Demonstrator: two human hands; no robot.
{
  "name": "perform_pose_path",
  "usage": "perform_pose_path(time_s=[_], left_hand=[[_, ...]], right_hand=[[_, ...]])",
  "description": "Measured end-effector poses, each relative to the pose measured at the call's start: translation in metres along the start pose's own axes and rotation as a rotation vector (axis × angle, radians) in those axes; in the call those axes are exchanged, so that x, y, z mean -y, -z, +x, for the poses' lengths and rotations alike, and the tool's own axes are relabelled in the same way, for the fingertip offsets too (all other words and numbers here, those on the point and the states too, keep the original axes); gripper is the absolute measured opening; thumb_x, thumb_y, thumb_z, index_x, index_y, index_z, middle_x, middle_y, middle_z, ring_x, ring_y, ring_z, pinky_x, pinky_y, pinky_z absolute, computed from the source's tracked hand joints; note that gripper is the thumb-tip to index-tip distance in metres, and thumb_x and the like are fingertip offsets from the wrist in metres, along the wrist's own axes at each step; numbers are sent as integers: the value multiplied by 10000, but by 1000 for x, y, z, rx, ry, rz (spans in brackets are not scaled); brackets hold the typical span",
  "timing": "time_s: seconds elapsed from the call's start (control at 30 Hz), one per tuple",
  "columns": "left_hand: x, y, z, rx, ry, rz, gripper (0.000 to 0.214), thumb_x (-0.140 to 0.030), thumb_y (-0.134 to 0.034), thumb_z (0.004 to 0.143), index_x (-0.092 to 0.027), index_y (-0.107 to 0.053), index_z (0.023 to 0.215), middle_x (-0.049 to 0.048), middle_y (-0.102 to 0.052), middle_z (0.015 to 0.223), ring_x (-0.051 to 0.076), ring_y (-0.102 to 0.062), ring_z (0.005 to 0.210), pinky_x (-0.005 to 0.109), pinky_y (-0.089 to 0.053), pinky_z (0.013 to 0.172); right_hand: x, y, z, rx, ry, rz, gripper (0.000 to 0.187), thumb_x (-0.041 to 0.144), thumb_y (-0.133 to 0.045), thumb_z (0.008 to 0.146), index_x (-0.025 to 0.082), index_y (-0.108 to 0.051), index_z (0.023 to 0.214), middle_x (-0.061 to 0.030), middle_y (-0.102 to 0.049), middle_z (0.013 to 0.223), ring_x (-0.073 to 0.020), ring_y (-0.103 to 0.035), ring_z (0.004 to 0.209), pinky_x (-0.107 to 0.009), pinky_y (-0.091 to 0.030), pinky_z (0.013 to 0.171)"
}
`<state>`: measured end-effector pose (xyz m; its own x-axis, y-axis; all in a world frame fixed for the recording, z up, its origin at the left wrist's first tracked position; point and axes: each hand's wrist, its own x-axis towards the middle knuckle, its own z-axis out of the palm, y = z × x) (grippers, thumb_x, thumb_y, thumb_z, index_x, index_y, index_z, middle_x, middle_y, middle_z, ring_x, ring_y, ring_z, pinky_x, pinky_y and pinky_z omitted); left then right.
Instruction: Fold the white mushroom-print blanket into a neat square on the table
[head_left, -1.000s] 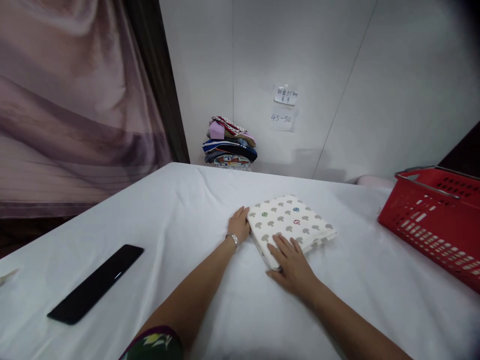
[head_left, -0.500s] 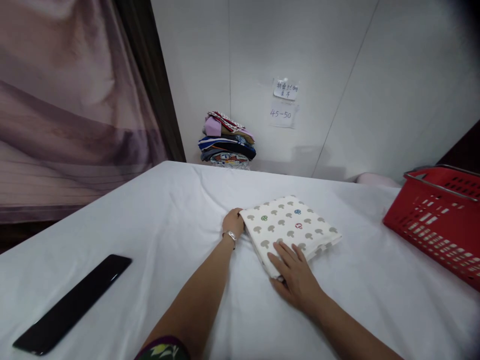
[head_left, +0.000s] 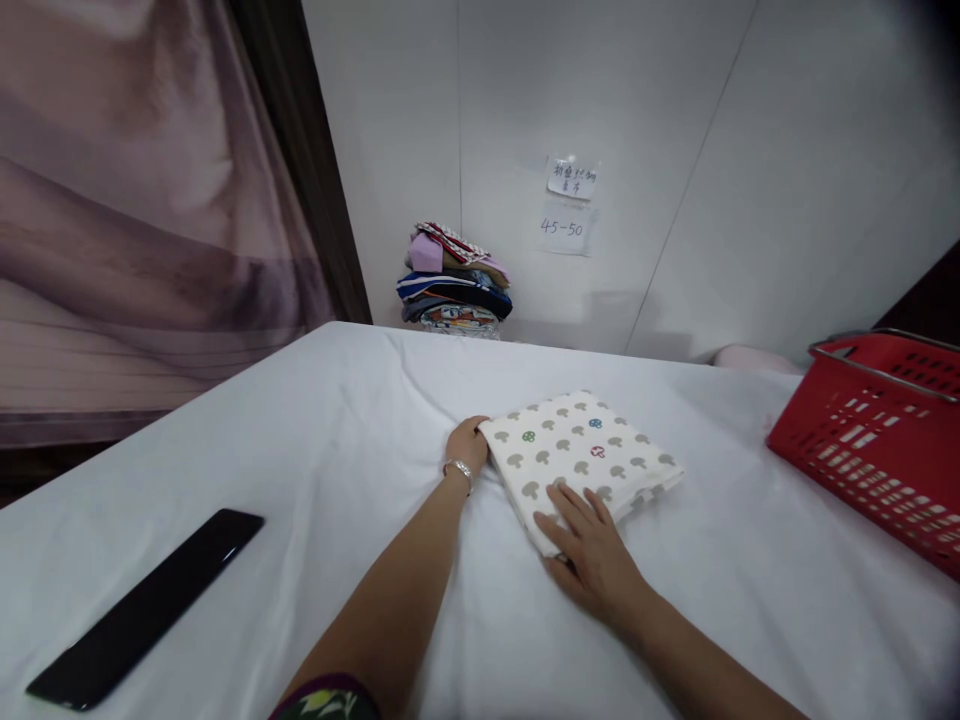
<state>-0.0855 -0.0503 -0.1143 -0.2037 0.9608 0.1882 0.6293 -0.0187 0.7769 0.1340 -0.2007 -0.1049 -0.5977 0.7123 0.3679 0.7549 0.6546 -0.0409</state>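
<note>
A folded white cloth (head_left: 577, 450) printed with grey mushrooms, plus single green, blue and red ones, lies on the white-covered table. At its left corner, my left hand (head_left: 466, 447) is closed around the edge; its fingertips are partly hidden by the cloth. My right hand (head_left: 589, 548) rests on the near corner, with fingers stretched out flat over the top and the thumb beside the edge. A bracelet (head_left: 459, 470) circles my left wrist.
A red plastic basket (head_left: 877, 440) with a metal handle stands at the right. On the left lies a flat, glossy black object (head_left: 150, 605). Folded fabrics (head_left: 455, 280) are stacked beyond the far table edge by the wall. A pink curtain (head_left: 142, 200) hangs at left.
</note>
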Motion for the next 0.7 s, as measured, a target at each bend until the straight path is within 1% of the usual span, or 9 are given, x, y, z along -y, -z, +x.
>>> perform_pose_path(time_s=[0.13,0.23,0.33,0.37,0.43,0.5,0.57,0.63,0.7], left_hand=[[0,2,-4,6,-15,11,334,-171,-461,784,-220,-628,1069,17,-640,1112,182,-568,1040,296,-430,931],[0,5,-12,6,-50,33,438,-110,-465,748,-197,-569,1165,37,-594,1190,185,-529,1102,308,-395,983],[-6,9,-21,-47,-80,51,500,-64,-431,727,-196,-538,1197,37,-570,1219,176,-505,1131,315,-389,993],[-10,10,-25,-70,-108,62,492,-65,-425,731,-193,-542,1191,39,-569,1218,177,-497,1138,320,-382,999],[-21,11,-34,-91,-218,94,427,-100,-432,761,-188,-569,1156,45,-577,1203,181,-483,1146,335,-357,1018],[-31,8,-43,-49,-349,141,349,-174,-452,803,-206,-591,1122,38,-576,1205,187,-465,1160,360,-329,1033],[-38,3,-51,44,-436,211,312,-266,-465,835,-239,-590,1120,24,-551,1246,202,-425,1202,407,-290,1049],[-39,-3,-57,133,-468,283,325,-323,-449,856,-266,-565,1154,9,-509,1302,213,-365,1255,446,-241,1064],[-37,-8,-59,175,-469,321,340,-346,-415,877,-278,-537,1187,-1,-479,1333,206,-328,1283,453,-213,1073]], right_hand=[[0,0,0,0,8,-8,449,213,-511,784,217,-499,1233,-138,-390,1383,-310,-285,1298,-548,-239,1005],[0,1,0,2,12,-14,431,252,-500,810,211,-493,1239,-143,-392,1381,-311,-282,1299,-550,-241,1006],[-1,0,-1,-16,15,-3,434,285,-510,816,218,-488,1244,-135,-395,1381,-305,-286,1300,-543,-240,1014],[-1,0,-1,-20,16,0,441,289,-514,814,222,-483,1249,-133,-392,1384,-305,-286,1300,-542,-239,1014],[-2,-1,-2,-15,18,-1,454,292,-517,813,224,-471,1260,-133,-379,1393,-306,-284,1301,-545,-239,1012],[-3,-1,-2,-3,20,-2,454,300,-511,820,218,-467,1264,-137,-364,1402,-309,-273,1304,-549,-235,1012],[-3,-2,-2,3,19,-3,447,302,-505,826,209,-470,1262,-141,-355,1406,-311,-265,1307,-552,-224,1015],[-3,-2,-2,8,16,-2,449,303,-507,826,208,-469,1263,-141,-358,1404,-310,-268,1304,-551,-221,1016],[-3,-2,-2,11,15,1,457,318,-514,823,216,-466,1266,-136,-369,1398,-308,-275,1301,-548,-228,1012]])
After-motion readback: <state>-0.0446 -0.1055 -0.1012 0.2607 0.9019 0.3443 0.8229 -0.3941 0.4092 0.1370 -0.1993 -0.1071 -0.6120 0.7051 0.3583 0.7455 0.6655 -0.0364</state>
